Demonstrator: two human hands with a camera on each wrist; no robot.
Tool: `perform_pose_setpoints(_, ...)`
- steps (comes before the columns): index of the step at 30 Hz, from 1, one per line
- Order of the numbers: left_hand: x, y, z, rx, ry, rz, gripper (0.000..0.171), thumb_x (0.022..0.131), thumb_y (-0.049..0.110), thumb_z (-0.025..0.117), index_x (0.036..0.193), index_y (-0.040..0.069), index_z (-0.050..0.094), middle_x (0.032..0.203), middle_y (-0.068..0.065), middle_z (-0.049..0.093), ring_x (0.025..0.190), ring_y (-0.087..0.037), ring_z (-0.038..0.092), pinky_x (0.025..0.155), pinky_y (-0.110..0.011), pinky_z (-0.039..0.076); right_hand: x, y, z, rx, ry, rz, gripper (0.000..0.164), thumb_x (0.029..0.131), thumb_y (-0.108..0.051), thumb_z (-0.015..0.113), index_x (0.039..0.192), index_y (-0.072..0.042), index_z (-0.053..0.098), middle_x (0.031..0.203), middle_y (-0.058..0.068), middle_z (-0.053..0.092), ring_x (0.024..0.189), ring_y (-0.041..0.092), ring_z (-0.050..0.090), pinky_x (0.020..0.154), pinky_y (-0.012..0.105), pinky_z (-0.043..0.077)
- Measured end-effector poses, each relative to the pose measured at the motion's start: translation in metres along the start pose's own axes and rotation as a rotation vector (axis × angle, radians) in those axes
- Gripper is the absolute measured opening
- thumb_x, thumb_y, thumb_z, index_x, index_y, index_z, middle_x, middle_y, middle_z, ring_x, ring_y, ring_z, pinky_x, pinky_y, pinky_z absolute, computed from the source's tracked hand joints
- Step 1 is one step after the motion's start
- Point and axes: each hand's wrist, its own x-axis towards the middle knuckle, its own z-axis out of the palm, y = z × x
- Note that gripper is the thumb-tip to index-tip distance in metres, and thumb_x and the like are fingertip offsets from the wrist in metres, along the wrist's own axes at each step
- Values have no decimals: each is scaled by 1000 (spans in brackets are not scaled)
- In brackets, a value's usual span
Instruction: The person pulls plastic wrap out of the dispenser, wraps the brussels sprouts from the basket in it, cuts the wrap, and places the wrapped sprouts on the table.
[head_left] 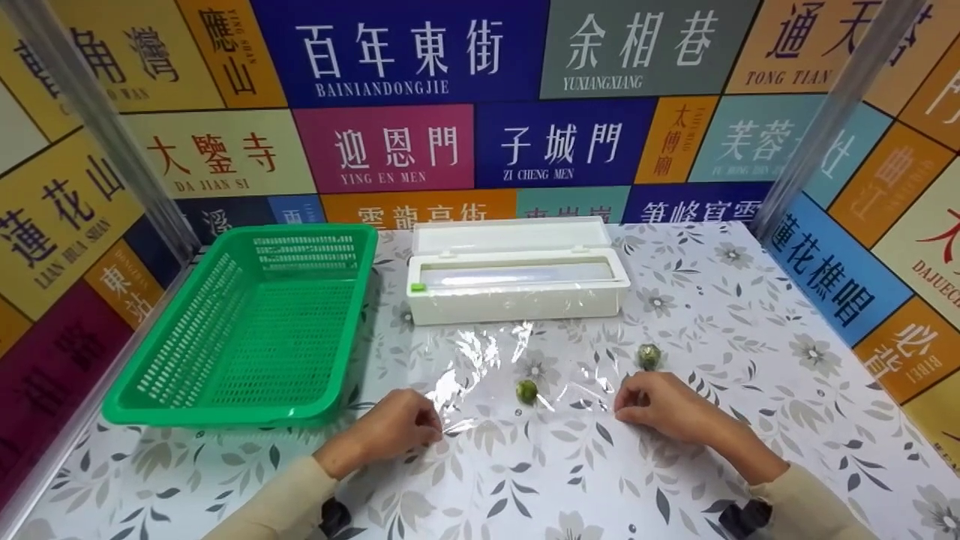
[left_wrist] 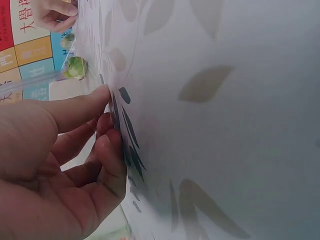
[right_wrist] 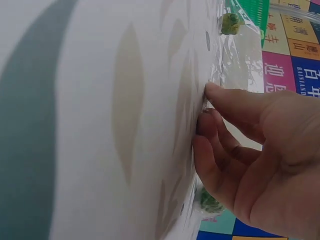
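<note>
A clear sheet of plastic wrap [head_left: 474, 360] lies over the table, running from the white wrap dispenser [head_left: 517, 306] toward the person. My left hand [head_left: 401, 421] pinches its near left corner between thumb and fingers, low over the cloth. At the near right corner, my right hand [head_left: 666, 409] pinches the film the same way. Between the hands sits a small Brussels sprout [head_left: 526, 391] on the film; the left wrist view shows its green leaves [left_wrist: 76, 67]. A second sprout [head_left: 649, 356], shiny with film around it, lies just beyond the right hand.
A green plastic basket [head_left: 352, 330] with slotted walls stands at the left, nothing in it. The dispenser's lid [head_left: 510, 236] is raised at the back, and a green slider [head_left: 418, 287] sits at its left end. Lettered panels [head_left: 405, 146] wall the table in.
</note>
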Motion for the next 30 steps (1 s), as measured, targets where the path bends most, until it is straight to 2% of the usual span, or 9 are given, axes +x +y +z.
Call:
perform_pose_setpoints(2, 0, 1, -1, -1, -2, 3, 7, 86, -1, 68, 80, 3, 70, 73, -3, 66, 63, -9, 54, 52, -18, 44, -1, -1, 0, -29, 10, -26, 6, 86, -17, 76, 85, -15, 71, 82, -3, 62, 73, 2, 52, 65, 20, 46)
perform_pose_setpoints(5, 1, 3, -4, 2, 30, 20, 6, 86, -1, 68, 81, 3, 68, 75, -3, 65, 65, -9, 54, 54, -19, 45, -3, -4, -3, -64, 36, -59, 8, 87, -16, 75, 85, -17, 68, 86, -3, 58, 75, 2, 51, 66, 21, 46)
perform_pose_setpoints(9, 4, 4, -9, 6, 125, 41, 7, 84, -2, 68, 80, 3, 69, 75, -5, 67, 67, -10, 56, 56, -19, 46, -3, -6, -6, -63, 81, -74, 10, 88, -11, 73, 84, -17, 65, 97, 2, 60, 79, 4, 54, 69, 21, 49)
perform_pose_setpoints(13, 8, 3, -9, 40, 213, 38, 7, 84, 0, 70, 79, 6, 70, 79, -4, 66, 77, -13, 56, 69, -26, 49, 1, -5, -8, -22, 123, -78, 10, 88, -7, 71, 83, -14, 67, 110, 11, 68, 77, 4, 57, 67, 20, 50)
perform_pose_setpoints(16, 12, 1, -9, 32, 243, 10, 7, 84, 2, 71, 81, 7, 69, 83, -4, 66, 85, -16, 57, 81, -35, 51, 5, -5, -10, 15, 125, -30, 4, 90, -12, 71, 86, -13, 69, 101, 10, 72, 70, 3, 56, 60, 20, 46)
perform_pose_setpoints(18, 15, 1, -8, 0, 253, -23, 6, 86, 3, 71, 83, 7, 68, 84, -4, 68, 86, -16, 59, 83, -37, 52, 7, -5, -11, 39, 113, 19, 4, 91, -15, 70, 88, -13, 69, 91, 6, 72, 65, 3, 56, 55, 20, 45)
perform_pose_setpoints(21, 21, -1, -6, -52, 273, -80, 5, 87, 2, 70, 85, 5, 67, 80, -5, 67, 78, -14, 59, 73, -31, 53, 12, -5, -10, 67, 102, 72, 5, 91, -16, 70, 88, -12, 68, 82, 2, 69, 61, 7, 58, 53, 20, 45)
perform_pose_setpoints(25, 28, -4, -4, -87, 313, -133, 5, 86, 0, 70, 84, 2, 67, 75, -7, 65, 67, -12, 54, 57, -23, 46, 19, -4, -8, 98, 117, 107, 4, 90, -12, 68, 88, -9, 66, 81, 3, 70, 61, 12, 61, 55, 21, 48)
perform_pose_setpoints(30, 32, -7, -2, -63, 345, -181, 6, 82, -2, 72, 81, 2, 69, 71, -7, 66, 60, -11, 56, 53, -21, 45, 27, -5, -5, 100, 119, 121, 4, 91, -8, 66, 88, -6, 66, 76, 5, 71, 58, 12, 60, 52, 20, 46)
